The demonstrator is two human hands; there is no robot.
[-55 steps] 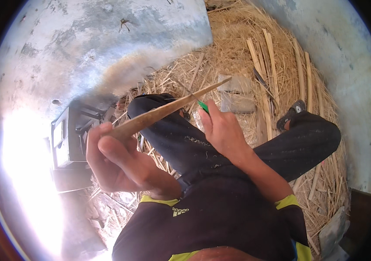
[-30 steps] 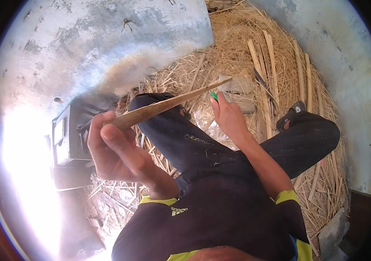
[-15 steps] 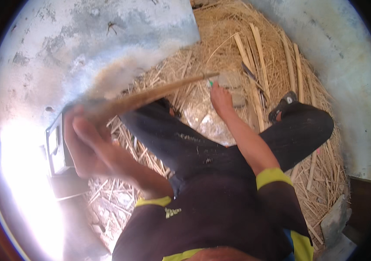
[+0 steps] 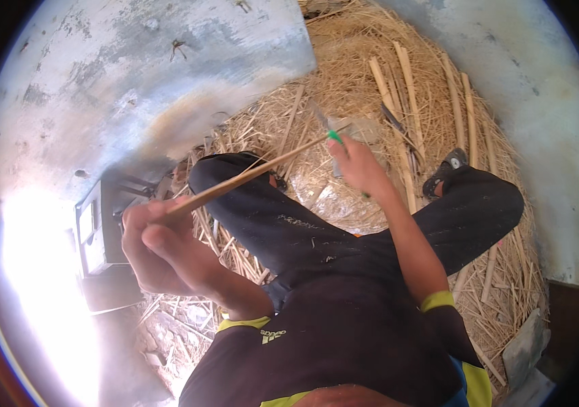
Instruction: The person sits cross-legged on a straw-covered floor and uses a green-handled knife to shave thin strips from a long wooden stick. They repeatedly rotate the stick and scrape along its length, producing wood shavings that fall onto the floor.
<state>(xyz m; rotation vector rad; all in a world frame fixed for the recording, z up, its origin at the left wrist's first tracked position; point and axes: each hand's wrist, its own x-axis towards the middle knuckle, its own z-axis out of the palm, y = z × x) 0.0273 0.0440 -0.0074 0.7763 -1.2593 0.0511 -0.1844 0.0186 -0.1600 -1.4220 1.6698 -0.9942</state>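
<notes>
The left grip [image 4: 170, 247] is closed on one end of a narrow wooden strip [image 4: 248, 173], thumb bent over it; from there the strip slants up and to the right, above the left knee [image 4: 218, 173] in this view, its far end near the right grip [image 4: 362, 166]. That right grip is wrapped round a green-handled knife [image 4: 334, 136], blade angled up and leftward beside the strip's far end; whether they touch I cannot tell.

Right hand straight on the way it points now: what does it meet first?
Probably the far end of the long, tapered brown wooden strip, close to the green-handled, grey-bladed knife the right hand holds; depth is unclear.
</notes>
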